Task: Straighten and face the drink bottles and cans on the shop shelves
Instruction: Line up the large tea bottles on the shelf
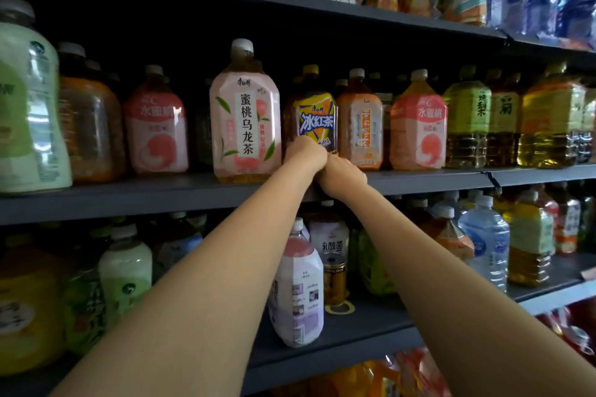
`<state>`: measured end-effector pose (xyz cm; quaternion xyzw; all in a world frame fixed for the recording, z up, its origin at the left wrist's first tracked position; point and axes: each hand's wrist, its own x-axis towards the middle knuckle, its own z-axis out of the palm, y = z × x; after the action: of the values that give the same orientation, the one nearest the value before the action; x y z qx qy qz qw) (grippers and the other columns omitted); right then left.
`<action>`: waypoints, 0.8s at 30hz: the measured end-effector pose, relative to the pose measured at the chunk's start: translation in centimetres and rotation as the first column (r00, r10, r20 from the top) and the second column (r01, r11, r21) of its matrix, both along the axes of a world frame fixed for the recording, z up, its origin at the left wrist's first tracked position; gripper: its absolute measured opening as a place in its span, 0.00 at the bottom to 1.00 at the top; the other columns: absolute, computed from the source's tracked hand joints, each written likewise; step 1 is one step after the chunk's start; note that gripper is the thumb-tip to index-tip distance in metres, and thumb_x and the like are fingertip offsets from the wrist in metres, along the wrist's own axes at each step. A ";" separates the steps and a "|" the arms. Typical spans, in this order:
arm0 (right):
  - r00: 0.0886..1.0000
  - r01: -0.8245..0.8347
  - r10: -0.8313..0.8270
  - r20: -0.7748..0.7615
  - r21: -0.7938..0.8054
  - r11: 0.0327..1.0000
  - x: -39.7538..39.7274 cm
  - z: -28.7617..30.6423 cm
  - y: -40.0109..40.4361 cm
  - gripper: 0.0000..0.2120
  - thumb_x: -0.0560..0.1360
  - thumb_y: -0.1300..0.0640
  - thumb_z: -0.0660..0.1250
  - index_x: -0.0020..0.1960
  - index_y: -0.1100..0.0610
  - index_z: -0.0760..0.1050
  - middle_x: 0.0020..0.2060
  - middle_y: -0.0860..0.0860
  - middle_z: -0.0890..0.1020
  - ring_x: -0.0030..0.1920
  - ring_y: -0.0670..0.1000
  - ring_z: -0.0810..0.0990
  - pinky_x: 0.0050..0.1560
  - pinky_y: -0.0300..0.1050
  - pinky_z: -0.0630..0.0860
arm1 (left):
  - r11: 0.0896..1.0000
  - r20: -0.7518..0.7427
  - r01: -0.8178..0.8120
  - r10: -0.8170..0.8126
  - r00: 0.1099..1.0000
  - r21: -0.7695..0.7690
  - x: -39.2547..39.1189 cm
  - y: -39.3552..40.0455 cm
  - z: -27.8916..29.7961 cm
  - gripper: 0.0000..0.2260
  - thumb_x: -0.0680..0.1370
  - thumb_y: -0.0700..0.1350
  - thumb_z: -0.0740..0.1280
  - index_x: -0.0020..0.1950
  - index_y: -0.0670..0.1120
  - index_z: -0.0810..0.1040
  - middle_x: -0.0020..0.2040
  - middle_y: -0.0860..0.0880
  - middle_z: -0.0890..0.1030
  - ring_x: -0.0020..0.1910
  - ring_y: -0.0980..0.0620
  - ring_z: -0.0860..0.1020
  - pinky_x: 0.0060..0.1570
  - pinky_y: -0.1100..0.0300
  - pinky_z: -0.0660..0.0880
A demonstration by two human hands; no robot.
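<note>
A yellow and purple iced tea bottle [317,119] stands on the middle shelf [419,176], set back between a tall pink peach oolong bottle [245,116] and an orange-labelled tea bottle [361,126]. My left hand [304,153] curls round the lower front of the iced tea bottle. Just below and to the right, my right hand [342,174] meets the left hand at the bottle's base by the shelf edge. Its fingers curl toward the base, with the fingertips hidden. The iced tea label faces forward.
Large tea and juice bottles fill the middle shelf on both sides, packed close. The lower shelf [354,329] holds a lilac bottle [298,287], a gold can [335,280] and more bottles under my forearms. The upper shelf [419,18] carries a red sign and bottles.
</note>
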<state>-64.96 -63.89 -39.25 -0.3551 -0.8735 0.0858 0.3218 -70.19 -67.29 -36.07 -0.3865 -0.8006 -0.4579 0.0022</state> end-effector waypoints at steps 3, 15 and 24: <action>0.844 -0.018 0.063 -0.532 0.090 0.996 0.9 -3.0 -1.5 0.12 0.76 0.65 0.57 0.54 0.61 0.77 0.50 0.57 0.80 0.50 0.57 0.78 0.48 0.47 0.73 | 0.955 -0.307 0.145 -0.061 0.950 0.259 1.4 -3.1 -3.1 0.17 0.78 0.33 0.56 0.66 0.39 0.70 0.66 0.43 0.70 0.64 0.46 0.70 0.63 0.58 0.67; 0.935 0.001 -0.109 -0.339 -0.303 0.953 -2.8 -19.0 -4.4 0.49 0.64 0.42 0.75 0.72 0.59 0.53 0.65 0.59 0.67 0.65 0.60 0.67 0.60 0.55 0.70 | 0.971 -0.327 0.145 -0.076 0.942 0.191 -5.4 -11.3 -24.2 0.16 0.73 0.30 0.58 0.58 0.43 0.74 0.57 0.49 0.71 0.58 0.51 0.73 0.57 0.61 0.69; 0.835 -0.517 0.166 -0.525 -0.645 0.563 -2.1 -18.8 -1.7 0.32 0.62 0.61 0.78 0.62 0.58 0.67 0.54 0.55 0.80 0.54 0.55 0.80 0.50 0.55 0.80 | 0.971 0.274 0.198 -0.228 0.934 0.134 -8.5 -11.0 -25.2 0.36 0.73 0.40 0.71 0.75 0.46 0.55 0.71 0.48 0.65 0.71 0.49 0.64 0.68 0.48 0.65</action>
<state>-67.05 -65.61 -58.09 -0.2499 -0.7179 0.5812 0.2905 -78.73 -78.28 -61.30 -0.3997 -0.7209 -0.5477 -0.1435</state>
